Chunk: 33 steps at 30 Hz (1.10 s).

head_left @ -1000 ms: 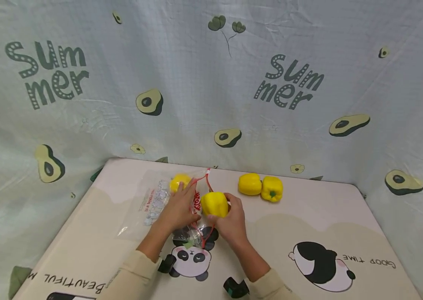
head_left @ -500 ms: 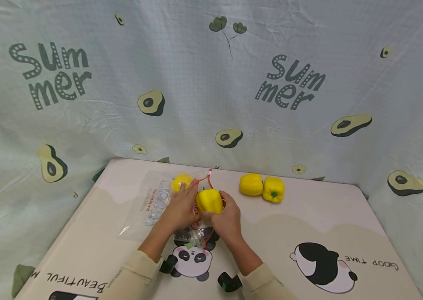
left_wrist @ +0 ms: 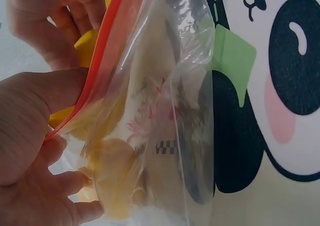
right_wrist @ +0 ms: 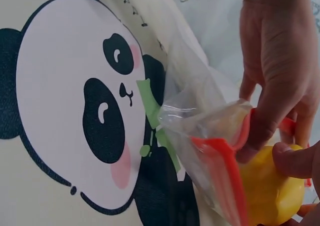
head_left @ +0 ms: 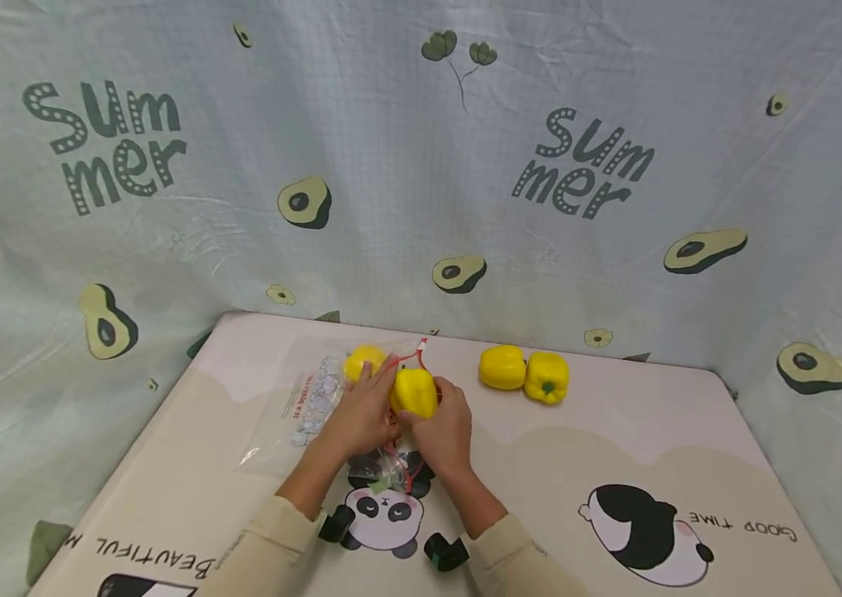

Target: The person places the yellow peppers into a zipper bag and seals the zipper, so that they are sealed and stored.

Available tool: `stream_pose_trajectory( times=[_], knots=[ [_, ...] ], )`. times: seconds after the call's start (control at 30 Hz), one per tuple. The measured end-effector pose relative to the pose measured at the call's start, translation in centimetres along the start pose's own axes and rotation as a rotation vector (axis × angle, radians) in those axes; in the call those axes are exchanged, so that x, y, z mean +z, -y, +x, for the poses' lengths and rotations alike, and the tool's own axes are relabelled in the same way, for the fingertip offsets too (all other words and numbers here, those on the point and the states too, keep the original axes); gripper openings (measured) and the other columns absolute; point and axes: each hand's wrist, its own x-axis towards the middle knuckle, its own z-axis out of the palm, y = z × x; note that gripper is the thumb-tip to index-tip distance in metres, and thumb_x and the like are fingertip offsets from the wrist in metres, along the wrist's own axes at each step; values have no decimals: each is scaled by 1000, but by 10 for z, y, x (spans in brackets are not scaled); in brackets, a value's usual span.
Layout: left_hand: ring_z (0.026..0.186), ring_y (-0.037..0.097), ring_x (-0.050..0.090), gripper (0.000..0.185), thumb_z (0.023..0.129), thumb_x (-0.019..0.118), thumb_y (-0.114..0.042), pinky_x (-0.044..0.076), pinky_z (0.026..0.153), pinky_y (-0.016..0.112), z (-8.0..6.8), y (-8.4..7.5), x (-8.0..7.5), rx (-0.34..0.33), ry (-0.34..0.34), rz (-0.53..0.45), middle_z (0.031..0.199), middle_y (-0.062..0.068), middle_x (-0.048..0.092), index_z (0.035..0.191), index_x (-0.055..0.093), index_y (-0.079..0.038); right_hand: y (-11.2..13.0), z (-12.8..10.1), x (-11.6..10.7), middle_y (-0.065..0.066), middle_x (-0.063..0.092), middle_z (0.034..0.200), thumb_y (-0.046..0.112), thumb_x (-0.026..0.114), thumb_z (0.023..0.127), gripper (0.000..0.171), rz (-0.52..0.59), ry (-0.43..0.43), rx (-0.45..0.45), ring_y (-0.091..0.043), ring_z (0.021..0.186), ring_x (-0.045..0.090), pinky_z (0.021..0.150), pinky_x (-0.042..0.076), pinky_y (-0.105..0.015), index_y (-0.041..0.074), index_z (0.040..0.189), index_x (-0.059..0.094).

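Note:
A clear plastic zip bag (head_left: pixel 271 427) with a red edge along its mouth lies on the table, its mouth facing right. My left hand (head_left: pixel 361 419) holds that mouth apart; in the left wrist view the thumb presses on the red edge (left_wrist: pixel 103 46). Inside the bag, behind the left fingers, sits one yellow bell pepper (head_left: pixel 364 361). My right hand (head_left: pixel 445 427) grips another yellow bell pepper (head_left: pixel 416 391) right at the mouth. Seen from the right wrist, this pepper (right_wrist: pixel 265 186) is partly behind the red edge, with the right thumb on it.
Two more yellow bell peppers (head_left: pixel 503 367) lie side by side at the back, right of the bag. The table cover (head_left: pixel 540 514) bears panda prints. A pale curtain (head_left: pixel 376 149) with avocado prints hangs behind the table.
The right hand has moved left with its bell pepper, bringing it into the bag's mouth close to the left hand. The left hand stays at the bag's edge.

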Motion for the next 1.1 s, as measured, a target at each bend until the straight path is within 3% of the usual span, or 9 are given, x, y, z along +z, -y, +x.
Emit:
stream_pose_trajectory(
  times=[0.17,0.33,0.5,0.73,0.87,1.1],
  knots=[
    [162,44,18,98,82,85,-17,16,127,69,-2,2,2,4,-7,15,175,5,24,163,32,-9,-4,0,7,-17,66,130,25,89,83,70,-22,9,-19,-30,113,64,107,56,-49,2,142,58],
    [161,44,19,98,82,86,-18,17,126,70,-3,3,3,4,-10,28,175,5,25,163,33,-10,-10,-1,9,-15,70,129,31,85,87,68,-71,10,-96,-29,109,67,103,59,-46,5,145,60],
    [162,43,17,99,81,87,-15,15,127,69,-2,2,3,-3,4,27,175,4,24,163,33,-10,-17,2,9,-13,69,135,31,81,91,66,-96,34,-158,-29,114,67,106,57,-45,10,148,58],
    [163,42,15,101,80,87,-10,14,128,69,-2,0,0,-14,31,-3,176,2,21,164,31,-10,-26,8,11,-13,60,146,13,80,88,75,-8,136,-124,-31,125,61,116,49,-51,9,155,46],
    [163,42,15,101,80,87,-11,15,127,70,-1,2,-1,-3,40,-2,176,3,21,164,31,-9,-28,11,12,-12,61,148,14,80,90,74,8,166,-88,-31,128,62,118,48,-51,9,154,44],
    [161,44,20,97,81,86,-12,18,125,72,1,2,-5,20,33,26,175,6,23,163,33,-7,-26,17,9,-7,61,149,22,74,97,70,-80,222,-154,-28,126,62,119,47,-49,16,159,42]
  ],
)
